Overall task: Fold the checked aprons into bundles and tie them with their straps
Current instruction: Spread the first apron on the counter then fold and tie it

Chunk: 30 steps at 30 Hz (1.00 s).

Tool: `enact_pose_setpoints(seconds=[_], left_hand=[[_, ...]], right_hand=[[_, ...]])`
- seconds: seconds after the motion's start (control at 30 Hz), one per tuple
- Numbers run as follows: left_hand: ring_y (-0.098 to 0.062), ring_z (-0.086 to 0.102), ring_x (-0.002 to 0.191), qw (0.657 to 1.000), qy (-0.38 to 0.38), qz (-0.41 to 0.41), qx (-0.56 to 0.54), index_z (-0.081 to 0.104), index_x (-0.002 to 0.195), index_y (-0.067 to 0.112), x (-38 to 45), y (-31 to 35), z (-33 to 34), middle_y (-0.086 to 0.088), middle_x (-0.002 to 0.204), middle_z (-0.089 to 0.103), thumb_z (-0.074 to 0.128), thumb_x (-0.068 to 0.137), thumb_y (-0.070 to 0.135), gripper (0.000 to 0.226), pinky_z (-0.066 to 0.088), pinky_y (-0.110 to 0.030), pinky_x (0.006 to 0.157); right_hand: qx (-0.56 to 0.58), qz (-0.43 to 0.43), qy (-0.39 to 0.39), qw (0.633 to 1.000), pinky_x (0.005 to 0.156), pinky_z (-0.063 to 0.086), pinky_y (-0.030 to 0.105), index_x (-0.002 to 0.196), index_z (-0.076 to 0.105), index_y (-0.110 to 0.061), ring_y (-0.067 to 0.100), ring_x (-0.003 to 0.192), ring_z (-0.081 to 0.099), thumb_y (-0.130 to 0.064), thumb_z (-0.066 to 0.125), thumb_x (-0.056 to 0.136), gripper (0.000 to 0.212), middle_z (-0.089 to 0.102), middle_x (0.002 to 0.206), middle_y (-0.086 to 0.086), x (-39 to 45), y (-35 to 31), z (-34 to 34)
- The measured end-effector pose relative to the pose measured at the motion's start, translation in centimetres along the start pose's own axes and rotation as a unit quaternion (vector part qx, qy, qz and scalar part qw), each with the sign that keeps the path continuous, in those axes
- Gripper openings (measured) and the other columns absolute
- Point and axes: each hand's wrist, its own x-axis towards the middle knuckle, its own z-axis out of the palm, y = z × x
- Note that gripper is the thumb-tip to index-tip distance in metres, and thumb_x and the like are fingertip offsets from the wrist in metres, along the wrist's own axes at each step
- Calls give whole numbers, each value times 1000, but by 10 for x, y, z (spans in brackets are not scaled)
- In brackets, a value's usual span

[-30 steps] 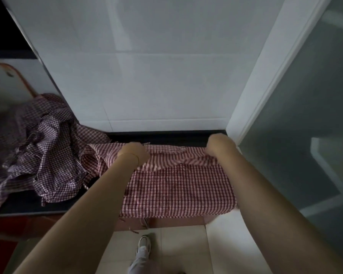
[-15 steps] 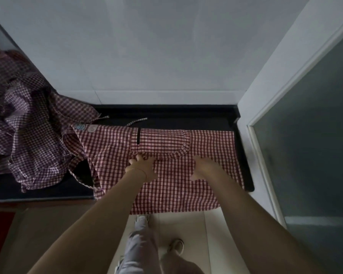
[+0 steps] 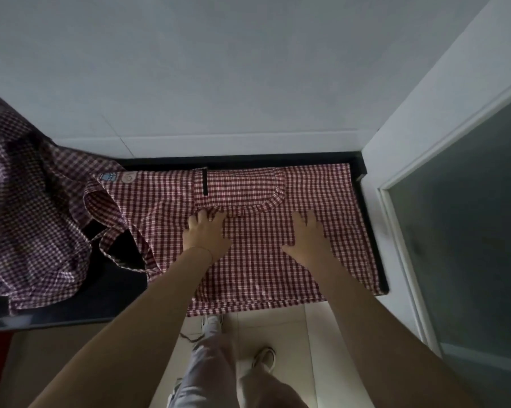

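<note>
A red-and-white checked apron [image 3: 257, 272] lies spread flat on the black counter [image 3: 71, 304], its near edge hanging over the front. A frilled pocket [image 3: 242, 188] sits near its far edge, and its strap [image 3: 112, 254] loops off to the left. My left hand [image 3: 205, 235] rests flat on the cloth just below the pocket, fingers straight. Flat on the apron to the right of it lies my right hand [image 3: 308, 237], fingers spread.
A heap of crumpled checked aprons [image 3: 30, 207] covers the counter's left part. A white tiled wall [image 3: 218, 83] rises behind. A white frame with a frosted glass panel [image 3: 469, 231] bounds the right. My legs and shoes stand on the tiled floor below.
The apron's far edge, gripped by both hands a second ago, now lies flat on the counter. Both hands have come back toward me and spread flat on the cloth.
</note>
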Motion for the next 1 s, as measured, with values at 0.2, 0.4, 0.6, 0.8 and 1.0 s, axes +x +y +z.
enact_pose_setpoints(seconds=[0.2, 0.4, 0.6, 0.8, 1.0], left_hand=[[-42, 10, 146, 999, -3, 20, 46, 12, 154, 35, -10, 29, 23, -14, 161, 5, 58, 88, 60, 84, 31, -58, 109], [-36, -13, 150, 997, -55, 20, 58, -10, 155, 37, -5, 17, 25, -8, 164, -18, 55, 93, 56, 92, 19, -56, 118], [-29, 35, 135, 990, 103, -14, -91, 47, 140, 16, -30, 8, 33, -10, 146, 40, 51, 95, 28, 47, 41, -44, 104], [-19, 57, 62, 918, 26, -227, -323, 64, 77, 8, -87, 21, 78, -5, 74, 65, 52, 90, 29, 27, 42, -28, 53], [-16, 53, 45, 616, -1, -387, -686, 62, 75, 6, -104, 18, 111, -6, 63, 64, 67, 90, 24, 24, 38, -22, 43]], right_hand=[[-16, 1, -18, 1000, 114, 28, 57, 154, 14, -31, 36, 149, 10, -50, 66, 88, 86, 4, 163, 8, -8, 9, 4], [38, 77, 39, 995, 108, 40, 50, 139, 37, -17, 34, 131, 40, -32, 65, 90, 58, 37, 144, 16, -20, 66, -1], [88, 166, 85, 979, 103, 45, 48, 139, 36, -8, 34, 127, 44, -31, 67, 90, 62, 41, 142, 17, -47, 85, 4], [138, 238, 88, 957, 100, 44, 47, 143, 31, -2, 34, 127, 43, -28, 67, 88, 71, 40, 143, 18, -68, 89, 19], [281, 335, 78, 896, 90, 48, 43, 134, 44, -1, 34, 115, 49, -19, 65, 90, 53, 43, 135, 20, -76, 95, 14]])
